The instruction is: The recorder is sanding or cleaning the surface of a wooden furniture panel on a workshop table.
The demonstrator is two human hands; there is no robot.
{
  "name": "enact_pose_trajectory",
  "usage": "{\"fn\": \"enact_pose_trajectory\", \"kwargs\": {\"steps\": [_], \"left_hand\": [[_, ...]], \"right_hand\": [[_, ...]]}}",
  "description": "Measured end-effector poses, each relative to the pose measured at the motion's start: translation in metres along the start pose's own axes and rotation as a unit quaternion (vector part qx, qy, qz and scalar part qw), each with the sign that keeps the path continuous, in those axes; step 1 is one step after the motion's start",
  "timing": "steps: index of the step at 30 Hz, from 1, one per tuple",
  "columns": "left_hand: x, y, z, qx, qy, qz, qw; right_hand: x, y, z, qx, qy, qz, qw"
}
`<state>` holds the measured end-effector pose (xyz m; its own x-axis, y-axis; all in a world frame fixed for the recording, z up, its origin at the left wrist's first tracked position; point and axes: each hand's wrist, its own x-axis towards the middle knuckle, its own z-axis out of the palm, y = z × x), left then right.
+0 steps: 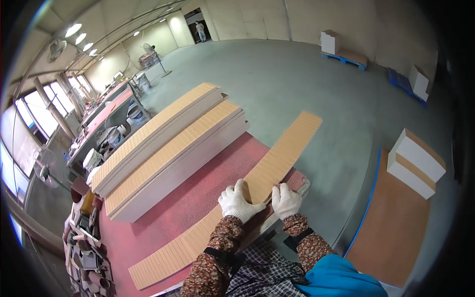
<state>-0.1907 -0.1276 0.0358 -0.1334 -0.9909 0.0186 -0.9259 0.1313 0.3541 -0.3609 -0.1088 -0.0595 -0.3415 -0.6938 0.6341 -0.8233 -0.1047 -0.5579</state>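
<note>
holding a long grooved board [282, 153] with both hands

lying lengthwise near the front edge of the red tabletop [208, 188], from close to the left front corner to out past the right edge. resting the gloved left hand [240, 202] on top, with the thumb spread well away from the fingers. bending the gloved right hand [287, 200] at the front long edge, with fingers curled close together; impossible to tell a pinch from a mere touch there. near the tabletop's back edge, two stacks [178, 154] of similar boards.

probably light for its length and fairly stiff, yet likely to flex across the grooves. perhaps a little slippery under cloth. best taken by both long edges, with hands well apart about the middle.
</note>
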Motion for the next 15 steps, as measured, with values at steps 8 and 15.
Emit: {"fn": "enact_pose_trajectory", "kwargs": {"steps": [8, 15], "left_hand": [[-0.014, -0.051, -0.083, 0.146, 0.074, 0.029, 0.986], [-0.007, -0.122, -0.172, 0.119, 0.138, 0.029, 0.983]], "right_hand": [[0.006, -0.003, 0.000, 0.008, -0.005, 0.005, 1.000], [0.001, 0.002, -0.005, -0.047, -0.019, -0.007, 0.999]]}}
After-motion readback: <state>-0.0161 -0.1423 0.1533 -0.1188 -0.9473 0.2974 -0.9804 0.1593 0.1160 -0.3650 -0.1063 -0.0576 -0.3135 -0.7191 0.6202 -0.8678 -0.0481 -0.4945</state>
